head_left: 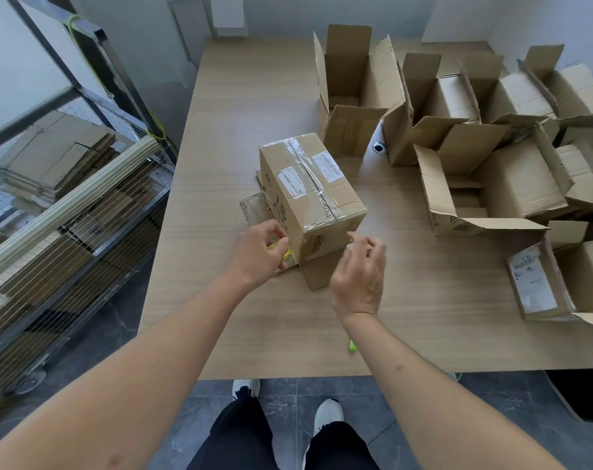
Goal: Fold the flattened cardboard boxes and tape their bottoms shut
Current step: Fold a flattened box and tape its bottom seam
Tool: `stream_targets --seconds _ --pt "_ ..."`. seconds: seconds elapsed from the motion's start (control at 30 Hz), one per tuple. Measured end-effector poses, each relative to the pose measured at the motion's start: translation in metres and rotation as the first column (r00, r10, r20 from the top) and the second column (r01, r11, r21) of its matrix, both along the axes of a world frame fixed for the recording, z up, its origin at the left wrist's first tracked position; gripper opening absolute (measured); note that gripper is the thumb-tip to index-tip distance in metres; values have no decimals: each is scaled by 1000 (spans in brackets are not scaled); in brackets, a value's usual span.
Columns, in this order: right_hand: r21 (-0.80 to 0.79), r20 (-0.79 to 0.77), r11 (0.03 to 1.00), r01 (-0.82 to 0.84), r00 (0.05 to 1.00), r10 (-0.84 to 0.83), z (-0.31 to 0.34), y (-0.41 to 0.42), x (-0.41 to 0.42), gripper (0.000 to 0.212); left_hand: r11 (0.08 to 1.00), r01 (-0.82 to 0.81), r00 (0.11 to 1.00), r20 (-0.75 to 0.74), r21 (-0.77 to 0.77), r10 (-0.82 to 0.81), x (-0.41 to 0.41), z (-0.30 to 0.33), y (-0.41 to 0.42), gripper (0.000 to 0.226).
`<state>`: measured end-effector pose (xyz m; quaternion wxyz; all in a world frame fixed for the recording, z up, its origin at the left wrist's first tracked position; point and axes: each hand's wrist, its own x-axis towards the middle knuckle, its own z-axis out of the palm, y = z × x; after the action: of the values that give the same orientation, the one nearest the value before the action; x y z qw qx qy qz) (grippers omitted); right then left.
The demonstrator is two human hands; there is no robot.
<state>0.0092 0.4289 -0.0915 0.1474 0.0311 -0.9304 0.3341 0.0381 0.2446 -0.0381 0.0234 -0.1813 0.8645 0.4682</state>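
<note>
A folded cardboard box (310,188) stands bottom-up in the middle of the wooden table (240,106), with clear tape running along its seam and down its near end. Its lower flaps spread out on the table. My left hand (259,251) is at the box's near left corner and grips a yellow tape roll (281,250), mostly hidden by the fingers. My right hand (359,276) hovers just in front of the box's near right corner, fingers loosely curled and holding nothing.
Several folded open-topped boxes (485,147) crowd the right half of the table. A stack of flattened boxes (54,157) lies in a wire cart (84,212) on the left. A small green object (352,346) shows by my right forearm near the table's front edge.
</note>
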Motion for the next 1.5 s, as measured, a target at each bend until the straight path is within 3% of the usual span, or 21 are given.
stream_targets --seconds 0.13,0.23,0.4,0.63,0.77,0.97,1.13,1.4,1.5 --pt "227 -149 956 -188 963 225 12 -26 -15 40 1000 3 1000 3 3 -3 -2 0 -6 13" --pt "234 -158 916 -326 917 366 9 -40 -24 40 1000 11 1000 8 -20 -11 -4 -3 -12 13" --pt "203 -160 924 -325 920 359 5 -47 -33 26 1000 14 999 45 21 -15 -5 -3 -16 13" --pt "171 -111 937 -303 939 324 12 -50 -38 21 967 106 988 137 -233 -75 -8 -14 -35 12" --pt "253 -97 918 -304 936 337 18 -51 -39 16 983 78 985 166 -168 -50 4 -15 -51 11" --pt "281 -85 910 -304 937 339 38 -58 -37 19 989 -80 996 61 128 72 4 8 -50 9" --pt "199 -206 846 -495 823 530 46 -65 -26 18 972 -91 995 -10 217 96 3 16 -47 9" --pt "46 20 835 -548 837 548 54 -79 -22 26 962 -75 993 -72 264 97 4 21 -44 9" --pt "5 89 856 -517 853 515 62 -80 -22 18 960 -71 992 -84 269 97 4 20 -43 8"
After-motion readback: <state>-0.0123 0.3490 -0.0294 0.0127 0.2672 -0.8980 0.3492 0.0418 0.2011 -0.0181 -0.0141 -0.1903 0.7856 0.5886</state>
